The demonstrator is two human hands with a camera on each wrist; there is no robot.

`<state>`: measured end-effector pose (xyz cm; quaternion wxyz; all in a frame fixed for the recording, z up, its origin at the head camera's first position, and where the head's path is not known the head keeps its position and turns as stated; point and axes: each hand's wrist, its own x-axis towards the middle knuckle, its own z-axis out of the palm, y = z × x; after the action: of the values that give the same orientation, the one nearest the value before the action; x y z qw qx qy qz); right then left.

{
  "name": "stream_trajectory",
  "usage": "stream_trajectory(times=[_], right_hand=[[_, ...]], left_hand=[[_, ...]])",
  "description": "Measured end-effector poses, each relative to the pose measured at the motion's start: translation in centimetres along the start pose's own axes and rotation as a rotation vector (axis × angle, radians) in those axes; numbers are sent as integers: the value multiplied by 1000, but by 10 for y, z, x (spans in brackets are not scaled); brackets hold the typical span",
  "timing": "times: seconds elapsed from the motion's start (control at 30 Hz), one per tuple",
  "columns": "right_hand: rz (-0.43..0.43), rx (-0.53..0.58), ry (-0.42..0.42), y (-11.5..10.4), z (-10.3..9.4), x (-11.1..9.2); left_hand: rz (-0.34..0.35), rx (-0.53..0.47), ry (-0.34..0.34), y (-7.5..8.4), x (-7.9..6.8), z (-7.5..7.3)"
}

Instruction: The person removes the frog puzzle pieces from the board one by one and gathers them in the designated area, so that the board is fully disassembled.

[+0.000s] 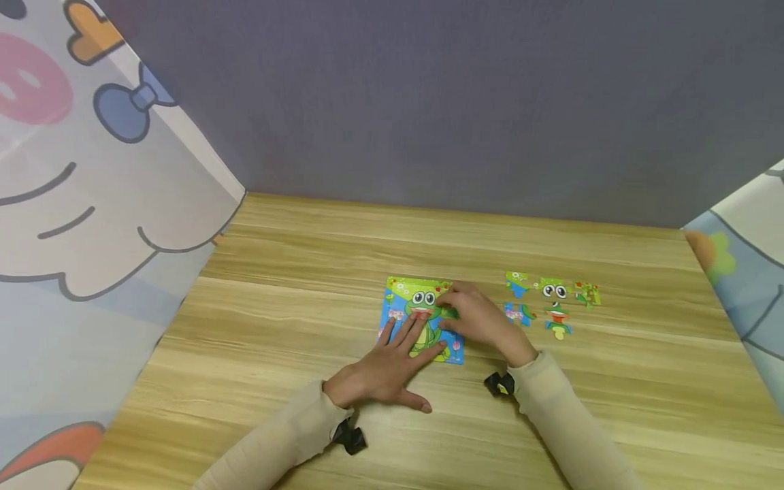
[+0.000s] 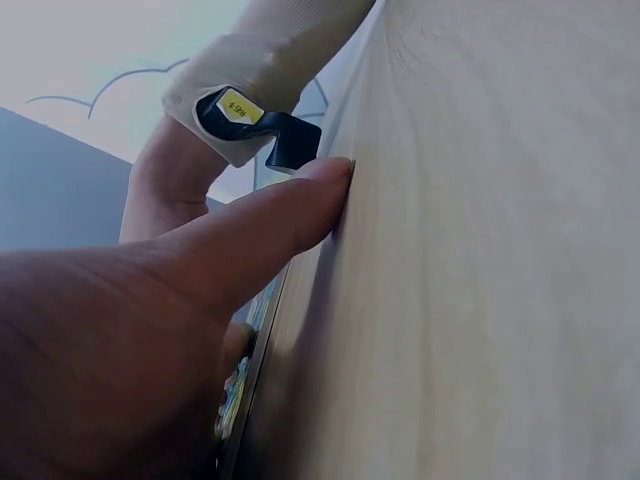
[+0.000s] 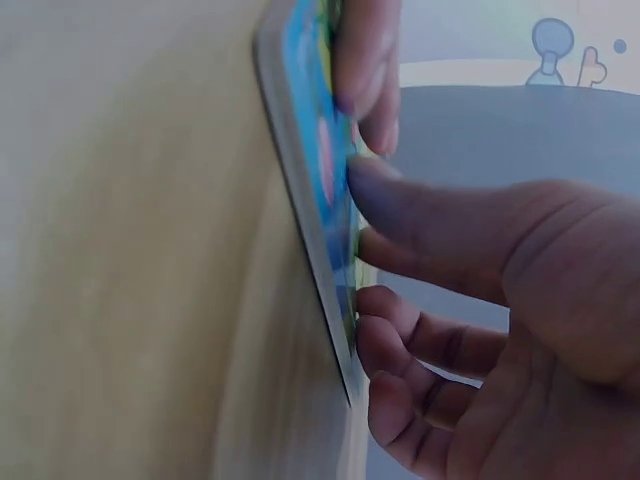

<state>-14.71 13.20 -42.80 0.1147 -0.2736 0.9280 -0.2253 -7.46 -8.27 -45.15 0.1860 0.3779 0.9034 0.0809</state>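
A square frog puzzle (image 1: 404,306) lies on the wooden table, its picture showing a green frog on blue. My left hand (image 1: 386,367) rests on its lower left part with fingers spread, while the thumb lies out over the table. At the puzzle's right side my right hand (image 1: 480,316) pinches at a puzzle piece with thumb and forefinger, the piece mostly hidden by the fingers. In the right wrist view, the right thumb (image 3: 430,215) meets the face of the puzzle board (image 3: 300,150), and the other fingers are curled near its edge.
Several loose puzzle pieces lie right of the right hand, among them an eyes piece (image 1: 554,289), a mouth piece (image 1: 556,314) and a piece with a pink shape (image 1: 516,314). A grey panel (image 1: 453,109) rises behind the table (image 1: 294,272). Cartoon-printed walls flank it.
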Motion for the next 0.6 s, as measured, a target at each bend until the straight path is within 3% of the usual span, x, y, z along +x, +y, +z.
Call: stream_trajectory(times=[0.6], right_hand=[[-4, 82, -20, 2, 6, 2]], left_hand=[[-18, -2, -39, 0, 1, -1]])
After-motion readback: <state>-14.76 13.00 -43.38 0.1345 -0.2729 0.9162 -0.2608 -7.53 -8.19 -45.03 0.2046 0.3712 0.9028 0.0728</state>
